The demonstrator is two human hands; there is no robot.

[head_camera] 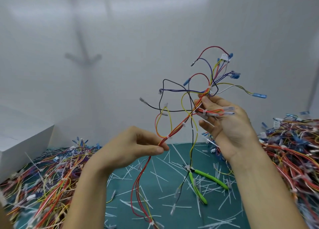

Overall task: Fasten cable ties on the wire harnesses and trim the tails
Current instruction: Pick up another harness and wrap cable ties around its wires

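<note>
Hands: left hand (131, 147), at lower centre, is pinching the wire harness (177, 127) between thumb and forefinger just below a tie. Right hand (226, 125), at centre right, is curling its fingers round the upper trunk, palm turned to the camera, gripping some clear-sleeved terminals with it.
Harness: hanging in the air mid-frame above the bench (120, 216), slanting from lower left to upper right. Branches are fanning out at the top and red wires are trailing to the bottom edge.
Ties: four white cable ties (168, 137) are showing along the trunk; no long tails are sticking out, so they are looking trimmed.
Cutters: green-handled cutters (212, 177) are lying on the bench at lower right of centre, with neither hand touching them.
Offcuts: white offcuts (162, 159) are littering the teal surface.
Piles: left pile (51, 173) and right pile (293, 151) of harnesses are flanking the work area; which one is finished I cannot tell.
Progress: this harness is probably being checked before being set aside. Much work is already showing as done, and how much is remaining is unclear.
</note>
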